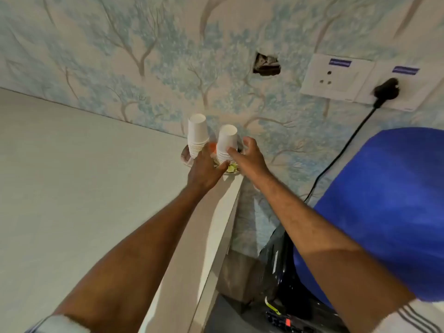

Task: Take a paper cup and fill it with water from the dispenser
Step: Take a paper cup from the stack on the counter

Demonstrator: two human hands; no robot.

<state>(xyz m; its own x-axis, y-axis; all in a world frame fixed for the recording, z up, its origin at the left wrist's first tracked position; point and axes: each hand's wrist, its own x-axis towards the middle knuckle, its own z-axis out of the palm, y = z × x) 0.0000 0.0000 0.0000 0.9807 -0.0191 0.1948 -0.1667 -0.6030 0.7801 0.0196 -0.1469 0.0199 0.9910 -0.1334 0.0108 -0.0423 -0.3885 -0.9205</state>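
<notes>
Two stacks of upside-down white paper cups stand on a small plate (pixel 185 156) at the far right corner of a pale counter: a left stack (pixel 197 135) and a right stack (pixel 226 141). My left hand (pixel 206 168) grips the base of the right stack from the left. My right hand (pixel 247 156) touches the same stack from the right, thumb and forefinger pinching the upper cups. The water dispenser stands low on the right, with its big blue bottle (pixel 389 212) on a black body (pixel 286 280).
The pale counter (pixel 84 188) fills the left side, its edge running down the middle. Behind is tree-patterned wallpaper with a hole (pixel 266 64). A white socket panel (pixel 355 80) holds a black plug (pixel 385 91) whose cable drops behind the bottle.
</notes>
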